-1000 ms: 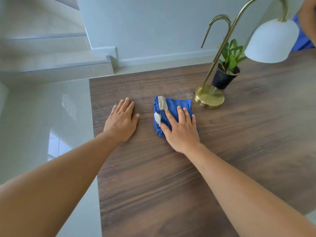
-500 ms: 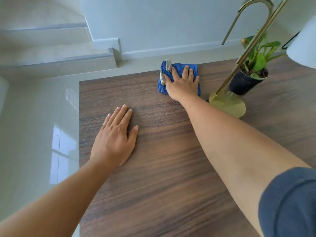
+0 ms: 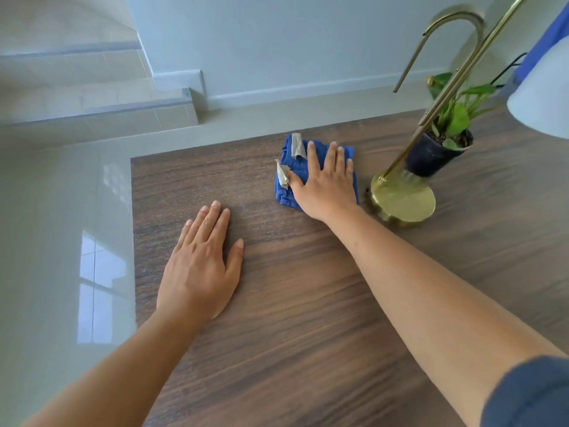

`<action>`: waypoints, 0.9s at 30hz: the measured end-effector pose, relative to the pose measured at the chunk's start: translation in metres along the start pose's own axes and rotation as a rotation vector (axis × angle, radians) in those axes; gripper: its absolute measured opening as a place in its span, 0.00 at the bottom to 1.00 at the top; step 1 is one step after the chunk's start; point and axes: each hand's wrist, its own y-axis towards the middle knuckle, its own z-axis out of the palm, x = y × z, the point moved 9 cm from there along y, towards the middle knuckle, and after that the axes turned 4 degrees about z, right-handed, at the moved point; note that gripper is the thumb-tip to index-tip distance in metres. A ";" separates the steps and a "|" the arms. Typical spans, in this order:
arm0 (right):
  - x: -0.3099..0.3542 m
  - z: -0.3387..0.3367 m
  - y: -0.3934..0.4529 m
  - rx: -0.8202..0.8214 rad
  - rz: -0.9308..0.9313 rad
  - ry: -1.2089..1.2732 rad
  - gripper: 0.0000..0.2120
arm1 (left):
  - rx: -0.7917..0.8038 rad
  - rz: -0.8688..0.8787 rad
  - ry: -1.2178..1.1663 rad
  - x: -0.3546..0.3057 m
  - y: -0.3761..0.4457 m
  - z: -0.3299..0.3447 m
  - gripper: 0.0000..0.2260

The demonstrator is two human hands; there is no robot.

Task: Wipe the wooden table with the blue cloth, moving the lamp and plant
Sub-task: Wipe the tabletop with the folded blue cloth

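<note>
In the head view, a dark wooden table [image 3: 308, 303] was seen from above, its far left corner set against a glossy pale floor [image 3: 61, 226]. A folded blue cloth [image 3: 292, 167] was laid flat on the tabletop near the far edge, with two pale tags turned up at its left side. The right hand [image 3: 326, 183] was pressed palm down on the cloth, fingers spread and extended toward the far edge, so that the cloth was pinned under the palm rather than gripped. The left hand [image 3: 200, 269] was laid flat and open on the bare wood, nearer the camera and close to the table's left edge, with nothing held in it; it was kept well apart from the cloth.

Just beside the cloth on the right, the round brass base of the lamp [image 3: 403, 198] was stood on the table, its thin stem slanting up and to the right. Part of the white lampshade [image 3: 542, 100] was seen at the right border. Behind the lamp base, a small green plant [image 3: 455, 118] in a dark pot [image 3: 431, 155] was set upright on the wood, close to the stem. Pale steps [image 3: 92, 103] and a white wall [image 3: 308, 41] were visible beyond the table. A dark blue sleeve [image 3: 532, 396] was caught at the lower right corner.
</note>
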 end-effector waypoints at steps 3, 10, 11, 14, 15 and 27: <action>-0.003 -0.006 0.054 -0.003 0.011 0.001 0.41 | -0.008 0.006 0.006 0.000 0.001 0.001 0.28; -0.003 -0.004 0.036 0.004 0.096 0.077 0.33 | 0.007 0.007 0.029 -0.001 0.000 0.002 0.30; -0.005 -0.001 0.013 -0.023 0.093 0.089 0.33 | 0.011 0.005 0.031 -0.001 0.000 0.002 0.30; -0.010 0.007 -0.037 -0.065 0.105 0.090 0.33 | 0.015 -0.003 0.037 -0.001 0.001 0.002 0.31; -0.012 0.009 -0.039 -0.060 0.115 0.093 0.33 | 0.017 -0.002 0.037 -0.001 0.002 0.002 0.31; -0.021 -0.016 0.100 -0.044 0.192 0.080 0.41 | 0.010 -0.008 0.024 0.000 0.002 0.002 0.31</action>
